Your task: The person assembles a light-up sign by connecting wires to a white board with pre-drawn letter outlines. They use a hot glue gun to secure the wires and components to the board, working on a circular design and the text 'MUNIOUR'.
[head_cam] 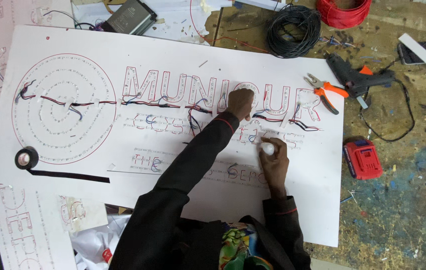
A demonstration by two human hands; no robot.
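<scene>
Fingers of left hand (240,102) curled shut, pressing down on wires (193,107) at outlined letters on white sign board (173,60). Right hand (274,162) closed round small white object (268,148), near middle of board. Best done, I'd judge: keep wire pinned flat and steady, work close to lettering. Tape roll (26,158) at left edge; pliers (325,90), glue gun (355,77) on worktop (403,210) far right.

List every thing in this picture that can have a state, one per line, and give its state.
left hand: pressing on the white sign board
right hand: closed on a small white object
black tape roll: partly unrolled, strip lying on board
pliers: lying unheld
glue gun: lying unheld
black wire coil: coiled
</scene>
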